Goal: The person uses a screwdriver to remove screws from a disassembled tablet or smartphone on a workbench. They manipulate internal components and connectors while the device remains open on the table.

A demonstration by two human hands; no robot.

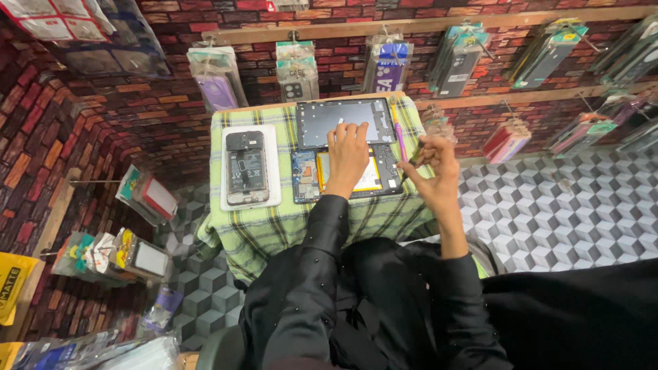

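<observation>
Hands at work on an opened tablet on a small table with a green checked cloth [274, 226].
The left hand [347, 156] lies flat, fingers spread, on the open tablet [343, 175] in the middle of the table; the right hand [433, 164] pinches a thin tool [410, 159] at its right edge. A slip of the tool could scratch the parts inside, I think. I count 1 open tablet, 1 dark screen panel [343, 120] behind it, 1 opened phone [246, 168] on 1 white tray [273, 164] at the left.

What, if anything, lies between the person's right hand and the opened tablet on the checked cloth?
Nothing visible blocks it. The right hand hovers at the right edge of the opened tablet, pinching a thin tool. A pink-handled tool lies alongside that edge. The left hand already rests on the tablet.
</observation>
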